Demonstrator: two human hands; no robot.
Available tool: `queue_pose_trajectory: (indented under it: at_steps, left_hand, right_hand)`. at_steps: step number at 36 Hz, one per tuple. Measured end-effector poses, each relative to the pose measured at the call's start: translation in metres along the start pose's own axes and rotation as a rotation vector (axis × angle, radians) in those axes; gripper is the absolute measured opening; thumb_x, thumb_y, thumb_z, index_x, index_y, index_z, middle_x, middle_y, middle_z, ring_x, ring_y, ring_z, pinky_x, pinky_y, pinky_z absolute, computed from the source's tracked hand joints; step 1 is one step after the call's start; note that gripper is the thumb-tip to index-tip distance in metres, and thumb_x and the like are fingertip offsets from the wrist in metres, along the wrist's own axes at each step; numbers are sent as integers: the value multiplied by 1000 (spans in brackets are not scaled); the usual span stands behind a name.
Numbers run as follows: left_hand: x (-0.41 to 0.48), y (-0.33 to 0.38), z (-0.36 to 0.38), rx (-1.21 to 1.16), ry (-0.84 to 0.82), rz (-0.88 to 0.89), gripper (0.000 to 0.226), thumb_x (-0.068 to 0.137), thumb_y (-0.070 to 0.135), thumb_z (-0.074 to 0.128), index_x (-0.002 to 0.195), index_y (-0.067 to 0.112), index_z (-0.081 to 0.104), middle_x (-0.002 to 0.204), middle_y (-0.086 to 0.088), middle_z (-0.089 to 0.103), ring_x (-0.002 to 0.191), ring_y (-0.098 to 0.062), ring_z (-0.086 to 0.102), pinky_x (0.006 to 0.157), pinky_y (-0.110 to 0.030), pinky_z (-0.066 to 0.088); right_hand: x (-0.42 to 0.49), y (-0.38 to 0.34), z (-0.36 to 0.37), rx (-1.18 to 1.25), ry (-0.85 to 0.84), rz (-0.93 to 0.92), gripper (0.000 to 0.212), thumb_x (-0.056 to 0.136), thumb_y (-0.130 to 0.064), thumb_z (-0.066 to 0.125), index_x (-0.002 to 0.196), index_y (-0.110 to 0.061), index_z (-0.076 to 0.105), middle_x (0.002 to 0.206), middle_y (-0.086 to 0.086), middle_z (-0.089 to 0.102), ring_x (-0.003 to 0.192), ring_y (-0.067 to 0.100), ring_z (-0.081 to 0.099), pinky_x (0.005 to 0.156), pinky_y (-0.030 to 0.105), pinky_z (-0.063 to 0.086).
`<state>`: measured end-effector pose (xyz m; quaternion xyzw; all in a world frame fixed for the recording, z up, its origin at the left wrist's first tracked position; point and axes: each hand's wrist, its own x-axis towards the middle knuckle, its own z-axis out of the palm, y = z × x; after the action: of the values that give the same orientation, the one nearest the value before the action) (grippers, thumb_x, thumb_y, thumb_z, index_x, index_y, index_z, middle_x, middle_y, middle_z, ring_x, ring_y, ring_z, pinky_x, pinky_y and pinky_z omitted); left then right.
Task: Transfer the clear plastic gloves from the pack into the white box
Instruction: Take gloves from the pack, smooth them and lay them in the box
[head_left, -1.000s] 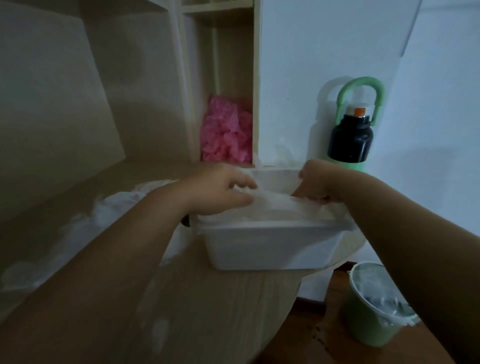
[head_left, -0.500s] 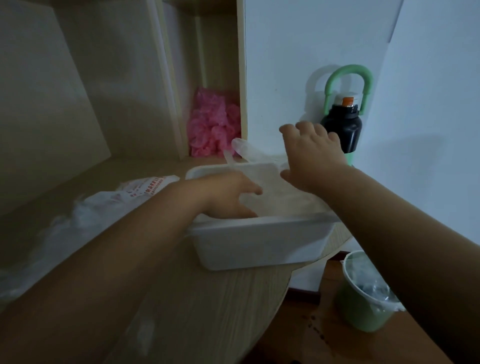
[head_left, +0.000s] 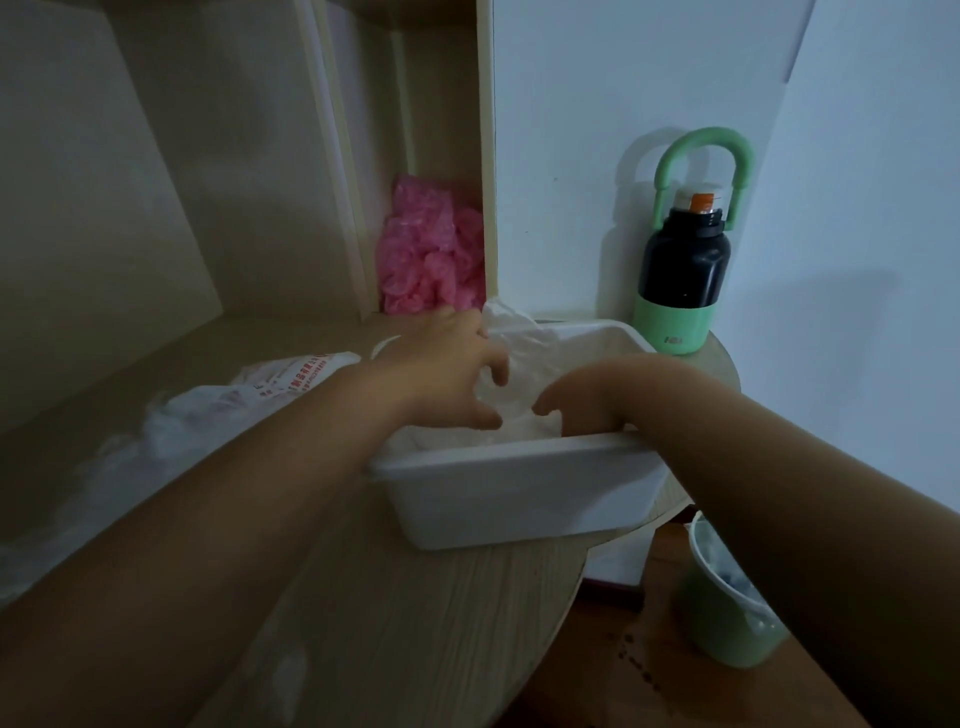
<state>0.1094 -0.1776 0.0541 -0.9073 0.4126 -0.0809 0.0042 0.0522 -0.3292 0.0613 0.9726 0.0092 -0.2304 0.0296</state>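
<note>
Left hand (head_left: 447, 371) and right hand (head_left: 592, 400) press bent fingers onto the gloves (head_left: 524, 364) heaped in the box (head_left: 519, 493); whether either pinches film cannot be told. A glove laps the far rim and may slip out; hard pressing could tip the box, set at the desk (head_left: 415, 623) edge.

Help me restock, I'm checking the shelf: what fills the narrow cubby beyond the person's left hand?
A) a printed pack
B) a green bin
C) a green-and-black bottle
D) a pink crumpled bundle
D: the pink crumpled bundle sits in the narrow cubby; the bottle stands outside it on the tabletop, against the wall.
</note>
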Motion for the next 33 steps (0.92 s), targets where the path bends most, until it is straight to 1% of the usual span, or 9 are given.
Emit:
queue_pose_trajectory:
  at_steps: [5,8,11,13,16,22,25,29,33]
  left_hand:
    - [8,0,7,50,-217,110,56,82,36,69,133,26,49,142,4,36,132,-16,30,109,-38,31]
    - [9,6,8,47,-338,35,65,87,31,63,145,26,35,150,2,34,137,-19,30,112,-42,30]
    - [9,13,7,-55,-569,-95,60,97,28,50,150,26,22,154,-2,30,139,-23,30,113,-39,26]
    - [10,9,10,-87,-710,-179,49,101,29,42,148,22,30,151,-6,36,135,-25,38,111,-42,31]
    - [8,7,8,-61,-790,-194,40,103,30,38,138,13,46,141,-8,46,125,-27,48,107,-43,38]
    - [6,16,1,-28,-636,-143,41,102,22,39,142,13,42,144,-6,45,130,-23,42,108,-34,29]
    - [2,10,-5,-85,-471,-158,40,100,24,43,140,22,46,142,2,48,127,-18,45,104,-30,32]
    - [-12,-3,-21,-103,-243,-177,44,91,54,50,129,32,58,125,9,60,107,-12,55,95,-32,45]
    - [-40,-10,-37,-313,-6,-214,34,93,38,56,123,22,64,118,6,64,100,-10,57,86,-26,44]
  right_hand:
    - [-5,4,-6,98,3,-59,41,97,-32,47,134,-15,52,136,4,51,122,20,48,104,34,33]
    - [1,6,-6,143,104,-48,45,95,-41,49,128,-11,56,129,4,56,118,20,50,101,31,32]
    - [10,7,-1,99,47,-17,39,95,-40,50,118,-11,61,114,4,60,102,19,54,95,33,37]
    - [16,8,3,84,-30,-10,31,95,-32,50,114,-11,63,110,4,60,94,18,54,94,34,41]
    - [18,8,5,58,-97,-3,31,96,-27,47,116,-9,63,111,5,60,94,19,54,97,36,42]
    - [13,12,4,100,-32,50,47,95,-29,52,138,-12,47,141,9,47,128,25,45,105,37,33]
    - [9,11,3,146,61,55,56,91,-30,59,141,-11,42,143,8,44,129,26,43,105,35,33]
    - [0,3,-4,178,301,47,62,87,-34,65,141,-14,41,139,5,48,125,24,46,102,32,36]
    - [-12,-15,-14,280,555,-18,51,90,-34,60,136,-14,48,136,5,52,123,22,48,100,28,36]
